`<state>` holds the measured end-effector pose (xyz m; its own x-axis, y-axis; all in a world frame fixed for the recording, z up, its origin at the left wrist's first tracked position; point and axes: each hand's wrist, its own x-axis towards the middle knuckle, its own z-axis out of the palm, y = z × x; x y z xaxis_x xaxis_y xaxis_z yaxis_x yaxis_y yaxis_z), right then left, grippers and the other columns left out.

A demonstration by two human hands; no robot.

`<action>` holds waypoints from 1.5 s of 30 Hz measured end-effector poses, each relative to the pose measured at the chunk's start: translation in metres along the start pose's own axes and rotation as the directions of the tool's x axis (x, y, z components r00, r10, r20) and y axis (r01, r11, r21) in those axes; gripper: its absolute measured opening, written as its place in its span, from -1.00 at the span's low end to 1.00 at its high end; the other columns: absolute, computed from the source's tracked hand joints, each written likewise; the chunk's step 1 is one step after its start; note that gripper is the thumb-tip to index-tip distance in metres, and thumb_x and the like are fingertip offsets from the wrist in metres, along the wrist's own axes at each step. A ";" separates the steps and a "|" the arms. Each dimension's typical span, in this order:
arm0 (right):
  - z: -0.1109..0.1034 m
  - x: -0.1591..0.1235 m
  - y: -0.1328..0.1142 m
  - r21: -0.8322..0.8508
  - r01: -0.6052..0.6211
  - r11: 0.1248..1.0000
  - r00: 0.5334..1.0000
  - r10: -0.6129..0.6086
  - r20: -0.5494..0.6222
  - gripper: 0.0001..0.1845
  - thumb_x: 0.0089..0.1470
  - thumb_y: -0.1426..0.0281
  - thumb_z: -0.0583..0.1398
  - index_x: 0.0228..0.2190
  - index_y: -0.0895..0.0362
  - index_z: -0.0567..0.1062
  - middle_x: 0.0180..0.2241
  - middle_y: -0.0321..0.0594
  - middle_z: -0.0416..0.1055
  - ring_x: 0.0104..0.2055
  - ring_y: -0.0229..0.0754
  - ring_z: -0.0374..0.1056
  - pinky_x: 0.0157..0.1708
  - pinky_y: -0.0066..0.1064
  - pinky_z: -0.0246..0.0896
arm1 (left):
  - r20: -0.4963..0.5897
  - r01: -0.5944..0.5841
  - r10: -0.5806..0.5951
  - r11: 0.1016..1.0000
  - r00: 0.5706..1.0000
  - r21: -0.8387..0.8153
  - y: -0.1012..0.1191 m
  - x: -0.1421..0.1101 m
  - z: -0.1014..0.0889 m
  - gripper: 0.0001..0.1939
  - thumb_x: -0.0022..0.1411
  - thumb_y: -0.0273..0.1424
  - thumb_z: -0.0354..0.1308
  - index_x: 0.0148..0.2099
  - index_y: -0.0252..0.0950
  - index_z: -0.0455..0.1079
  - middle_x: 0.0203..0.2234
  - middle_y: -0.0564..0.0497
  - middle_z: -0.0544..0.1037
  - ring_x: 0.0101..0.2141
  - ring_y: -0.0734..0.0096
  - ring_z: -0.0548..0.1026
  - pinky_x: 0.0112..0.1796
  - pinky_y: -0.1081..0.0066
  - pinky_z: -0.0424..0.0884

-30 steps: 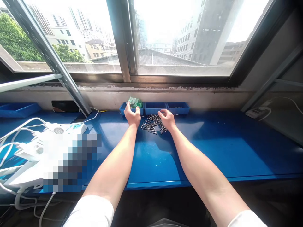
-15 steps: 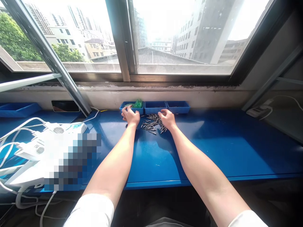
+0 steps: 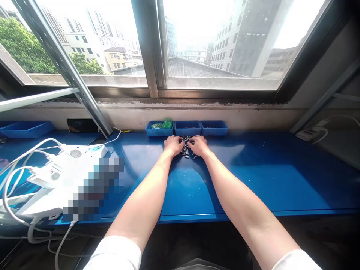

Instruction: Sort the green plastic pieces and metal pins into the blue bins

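A heap of slim, dark metal bits [image 3: 185,153] lies on the blue tabletop, just in front of the small blue bins. My left hand [image 3: 172,145] is at the heap's left side, its fingers curled in and the tips among the pieces. On the opposite side, my right hand [image 3: 199,145] has thumb and fingers drawn together on the bits. Which pieces either hand grips is too small to make out. Behind them, the left bin [image 3: 159,132] contains green plastic bags [image 3: 166,124]. The middle bin [image 3: 187,131] and right bin [image 3: 214,131] hold small dark pieces.
White power strips with plugs and cables [image 3: 53,168] crowd the left of the table [image 3: 253,180], beside a pixelated patch. A metal upright [image 3: 94,112] stands behind them, near a dark phone-like slab [image 3: 83,125] and a blue tray [image 3: 28,129]. A window runs along the back.
My left hand has moved right and toward me, from in front of the left bin to the metal bits. My right hand stays at the heap. The camera view has shifted slightly.
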<state>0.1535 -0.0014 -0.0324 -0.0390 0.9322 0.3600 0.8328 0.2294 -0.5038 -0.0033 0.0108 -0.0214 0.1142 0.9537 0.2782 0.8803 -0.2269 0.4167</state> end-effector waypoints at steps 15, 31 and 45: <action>-0.009 0.000 -0.003 0.246 -0.011 0.969 0.999 0.019 -0.032 -0.80 -0.14 0.21 0.21 -0.48 0.07 0.53 -0.33 -0.25 0.47 -0.21 -0.14 0.32 -0.20 -0.35 0.18 | 0.028 -0.059 0.058 0.998 0.998 0.030 0.004 -0.004 0.002 -0.66 0.16 -0.20 -0.01 -0.13 -0.19 0.47 -0.10 -0.13 0.48 -0.01 0.03 0.33 -0.04 0.13 0.22; -0.013 0.006 -0.006 0.577 -0.056 0.815 0.985 0.138 -0.100 -0.69 -0.02 0.17 0.07 -0.58 0.14 0.34 -0.61 -0.36 0.26 -0.52 -0.31 0.10 -0.45 -0.44 0.03 | -0.175 -0.306 0.282 0.943 0.943 -0.132 0.030 -0.017 -0.011 -0.74 0.27 -0.36 -0.05 -0.19 -0.19 0.48 -0.22 -0.01 0.58 -0.11 0.29 0.43 -0.04 0.24 0.14; -0.019 0.001 -0.011 0.642 -0.001 0.767 0.980 0.128 -0.152 -0.58 -0.05 0.01 0.15 -0.55 0.13 0.43 -0.59 -0.31 0.38 -0.53 -0.29 0.23 -0.44 -0.43 0.12 | -0.187 -0.259 0.214 0.929 0.959 -0.266 0.025 -0.013 -0.014 -0.80 0.22 -0.42 -0.03 -0.26 -0.21 0.43 -0.35 0.07 0.59 -0.22 0.36 0.49 -0.03 0.28 0.15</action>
<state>0.1547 -0.0082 -0.0120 0.1526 0.9002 0.4078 0.2845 0.3551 -0.8905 0.0105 -0.0102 -0.0032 0.2116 0.8287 0.5182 0.6654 -0.5105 0.5447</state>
